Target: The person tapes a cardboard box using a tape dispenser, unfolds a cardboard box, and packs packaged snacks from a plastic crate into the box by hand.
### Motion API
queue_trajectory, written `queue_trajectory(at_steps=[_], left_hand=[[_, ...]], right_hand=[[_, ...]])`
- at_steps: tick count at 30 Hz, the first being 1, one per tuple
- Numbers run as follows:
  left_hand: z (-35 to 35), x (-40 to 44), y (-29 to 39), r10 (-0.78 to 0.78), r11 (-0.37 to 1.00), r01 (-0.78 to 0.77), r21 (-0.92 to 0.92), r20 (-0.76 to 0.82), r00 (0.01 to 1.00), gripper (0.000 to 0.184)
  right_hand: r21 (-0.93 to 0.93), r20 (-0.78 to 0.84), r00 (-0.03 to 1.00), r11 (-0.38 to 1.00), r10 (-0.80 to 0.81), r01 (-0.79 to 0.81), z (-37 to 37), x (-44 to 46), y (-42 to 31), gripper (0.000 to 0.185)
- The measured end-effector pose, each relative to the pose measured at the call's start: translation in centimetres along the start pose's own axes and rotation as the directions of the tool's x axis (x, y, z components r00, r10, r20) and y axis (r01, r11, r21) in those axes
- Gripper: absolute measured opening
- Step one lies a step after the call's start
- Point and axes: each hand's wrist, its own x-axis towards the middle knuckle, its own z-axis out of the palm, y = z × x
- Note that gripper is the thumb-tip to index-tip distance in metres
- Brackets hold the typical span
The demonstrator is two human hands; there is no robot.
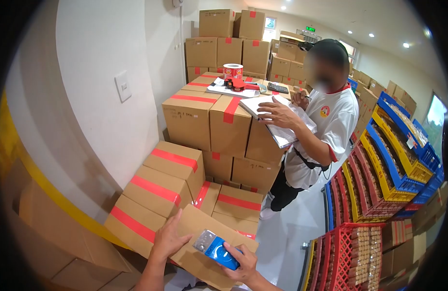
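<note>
My right hand [243,264] grips a blue handheld tool [223,253] with a pale curved mark on its side and a clear-grey end; its exact kind I cannot make out. It is over the top of a cardboard box [192,259] directly in front of me. My left hand [169,236] is at that box's left side, thumb and fingers apart, holding nothing. Just beyond are several boxes closed with red tape, one of them a taped carton [156,190] beside the wall.
A co-worker [326,116] stands ahead, one hand on an open binder [282,116], the other holding a pen. A red tape dispenser [238,85], tape roll [232,71] and calculator [278,88] lie on stacked boxes. Stacked plastic crates [347,257] fill the right.
</note>
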Motion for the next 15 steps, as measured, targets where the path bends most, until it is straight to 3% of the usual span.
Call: queue_trajectory(at_steps=[15], left_hand=[[-1.5, -0.3, 1.6, -0.012, 1.000, 0.012, -0.015, 0.019, 1.000, 0.102]], right_hand=[[-0.044, 0.001, 1.000, 0.999, -0.030, 0.030, 0.0, 0.1, 0.1, 0.073]])
